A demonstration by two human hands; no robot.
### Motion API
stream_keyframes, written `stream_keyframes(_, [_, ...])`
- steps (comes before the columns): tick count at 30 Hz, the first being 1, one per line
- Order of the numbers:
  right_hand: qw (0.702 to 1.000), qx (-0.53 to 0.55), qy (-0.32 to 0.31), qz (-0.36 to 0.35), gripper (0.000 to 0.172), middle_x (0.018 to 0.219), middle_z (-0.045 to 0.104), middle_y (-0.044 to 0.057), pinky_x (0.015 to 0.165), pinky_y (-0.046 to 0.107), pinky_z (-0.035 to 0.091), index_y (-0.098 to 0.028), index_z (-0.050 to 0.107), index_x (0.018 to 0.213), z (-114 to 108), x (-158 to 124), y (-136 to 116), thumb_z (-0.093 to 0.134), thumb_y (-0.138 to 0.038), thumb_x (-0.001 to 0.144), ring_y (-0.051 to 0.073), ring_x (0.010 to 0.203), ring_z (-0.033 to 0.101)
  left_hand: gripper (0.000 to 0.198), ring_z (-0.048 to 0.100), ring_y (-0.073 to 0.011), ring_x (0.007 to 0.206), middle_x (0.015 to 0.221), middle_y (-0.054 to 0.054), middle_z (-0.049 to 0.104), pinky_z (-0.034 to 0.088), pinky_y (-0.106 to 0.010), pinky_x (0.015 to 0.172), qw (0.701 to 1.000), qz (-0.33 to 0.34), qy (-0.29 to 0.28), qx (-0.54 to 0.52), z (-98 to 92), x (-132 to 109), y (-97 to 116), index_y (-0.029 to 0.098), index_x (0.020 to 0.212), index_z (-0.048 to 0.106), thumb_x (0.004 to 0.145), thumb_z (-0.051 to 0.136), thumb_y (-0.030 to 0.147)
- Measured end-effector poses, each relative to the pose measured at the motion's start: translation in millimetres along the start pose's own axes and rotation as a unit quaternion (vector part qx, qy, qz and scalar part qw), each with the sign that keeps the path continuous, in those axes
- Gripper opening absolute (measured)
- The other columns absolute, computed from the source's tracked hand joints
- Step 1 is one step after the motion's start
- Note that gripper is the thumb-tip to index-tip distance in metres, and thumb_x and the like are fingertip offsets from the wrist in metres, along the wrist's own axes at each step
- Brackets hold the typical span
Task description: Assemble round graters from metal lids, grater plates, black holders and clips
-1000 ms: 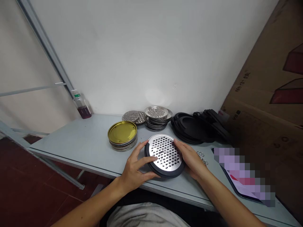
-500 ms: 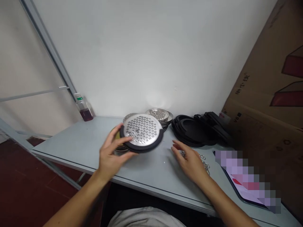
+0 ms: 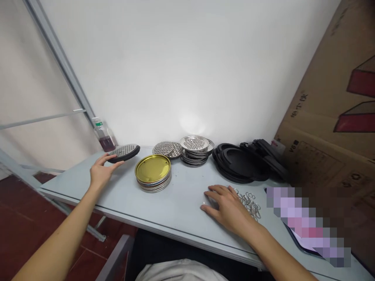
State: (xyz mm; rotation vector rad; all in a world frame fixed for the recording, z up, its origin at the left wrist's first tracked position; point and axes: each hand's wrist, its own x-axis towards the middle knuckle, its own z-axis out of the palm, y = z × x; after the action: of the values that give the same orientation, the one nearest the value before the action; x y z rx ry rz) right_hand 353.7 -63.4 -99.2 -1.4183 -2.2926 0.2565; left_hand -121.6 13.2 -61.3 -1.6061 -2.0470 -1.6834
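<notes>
At the left of the table, my left hand point(image 3: 102, 168) grips the near edge of a round grater point(image 3: 125, 150), a perforated metal disc in a black rim, just in front of the bottle. My right hand point(image 3: 227, 205) is low over the table, palm down with fingers apart, holding nothing. Right beside it lies a scatter of small metal rings point(image 3: 249, 202), partly hidden by the hand. Between the hands stands a stack of gold-topped round metal lids point(image 3: 154, 168). Behind it are loose grater discs point(image 3: 163, 149) and a taller stack of grater discs point(image 3: 194, 143).
Black round plastic frames point(image 3: 243, 162) are piled at the back right. A tablet-like device point(image 3: 304, 238), its screen blurred out, lies near the right edge. A large cardboard box point(image 3: 322, 156) walls off the right side. A bottle of dark liquid point(image 3: 106, 142) stands at the back left.
My left hand has carried the grater from the middle to the far left, lowering it and uncovering the gold-topped stack. My right hand has shifted slightly left and down.
</notes>
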Motion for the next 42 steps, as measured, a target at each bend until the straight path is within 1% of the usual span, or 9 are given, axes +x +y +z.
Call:
stream_keyframes(5, [1.000,-0.006,-0.008,0.002,0.032,0.130,0.064,0.013,0.110,0.066,0.026,-0.027,0.071,0.112,-0.4,0.1,-1.3,0.063,-0.046,0.087,0.035,0.126,0.052,0.046,0.059,-0.0351,0.119,0.123,-0.012,0.067,0.039,-0.046,0.109,0.998,-0.046,-0.031,0.033,18.3,7.3,-12.4,0.014,0.098,0.074,0.061,0.088,0.036])
stream_keyframes(12, [1.000,-0.016,-0.015,0.002,0.033,0.130,0.064,0.013,0.110,0.066,0.025,-0.025,0.071,0.113,-1.5,0.7,-2.4,0.062,-0.046,0.088,0.035,0.127,0.052,0.050,0.060,-0.0251,0.113,0.119,-0.010,0.069,0.042,-0.037,0.105,0.998,-0.017,-0.054,0.002,59.5,38.7,-3.4,0.012,0.108,0.071,0.067,0.083,0.038])
stream_keyframes(15, [1.000,-0.017,-0.017,0.004,0.034,0.131,0.064,0.013,0.110,0.066,0.025,-0.025,0.070,0.114,-1.5,0.0,-2.7,0.062,-0.046,0.088,0.035,0.127,0.051,0.054,0.060,-0.0270,0.117,0.125,-0.013,0.066,0.042,-0.038,0.106,0.996,-0.013,-0.089,-0.008,68.6,46.2,-9.4,0.011,0.106,0.071,0.062,0.085,0.038])
stream_keyframes(20, [1.000,-0.021,-0.012,0.001,0.034,0.131,0.063,0.013,0.111,0.067,0.025,-0.024,0.070,0.114,-1.5,-0.2,-3.4,0.062,-0.045,0.089,0.034,0.128,0.051,0.054,0.057,-0.0337,0.124,0.133,-0.015,0.062,0.034,-0.046,0.113,0.990,-0.026,-0.137,-0.003,60.8,39.4,-31.0,0.016,0.099,0.074,0.054,0.087,0.044])
stream_keyframes(26, [0.999,-0.034,-0.029,-0.012,0.039,0.135,0.061,0.015,0.110,0.057,0.036,-0.021,0.068,0.121,-4.5,-1.9,-5.8,0.059,-0.044,0.091,0.034,0.129,0.051,0.064,0.052,-0.0333,0.132,0.137,-0.017,0.059,0.031,-0.043,0.116,0.981,-0.019,-0.191,-0.010,48.9,32.3,-52.5,0.015,0.099,0.070,0.052,0.083,0.057])
stream_keyframes(29, [0.998,-0.047,-0.050,-0.006,0.047,0.145,0.054,0.016,0.115,0.060,0.029,-0.019,0.061,0.133,-2.5,-6.1,-4.2,0.052,-0.046,0.095,0.036,0.138,0.043,0.063,0.049,-0.0340,0.134,0.137,-0.018,0.059,0.029,-0.045,0.116,0.977,-0.015,-0.211,0.001,45.7,31.7,-54.9,0.017,0.093,0.066,0.049,0.084,0.059])
stream_keyframes(36, [0.996,-0.037,-0.084,-0.007,0.062,0.156,0.039,0.017,0.120,0.061,0.019,-0.018,0.048,0.146,0.9,-13.6,-0.5,0.043,-0.055,0.096,0.034,0.148,0.027,0.050,0.048,-0.0316,0.136,0.137,-0.014,0.061,0.032,-0.042,0.116,0.967,0.010,-0.252,0.034,39.3,35.3,-47.0,0.019,0.092,0.066,0.055,0.081,0.049])
stream_keyframes(39, [0.995,-0.034,-0.090,-0.005,0.070,0.159,0.032,0.017,0.120,0.063,0.015,-0.017,0.043,0.149,0.3,-16.5,-3.2,0.042,-0.061,0.095,0.035,0.149,0.022,0.035,0.050,-0.0309,0.135,0.134,-0.012,0.064,0.033,-0.042,0.115,0.969,0.012,-0.238,0.063,42.8,35.8,-35.5,0.020,0.093,0.068,0.063,0.076,0.034])
stream_keyframes(42, [0.995,-0.040,-0.093,0.001,0.074,0.159,0.030,0.017,0.120,0.064,0.011,-0.018,0.041,0.150,-0.3,-18.5,-5.7,0.042,-0.064,0.093,0.035,0.150,0.020,0.029,0.049,-0.0300,0.136,0.135,-0.012,0.063,0.031,-0.042,0.116,0.976,0.010,-0.194,0.094,46.3,29.4,-14.9,0.019,0.100,0.070,0.074,0.064,0.028])
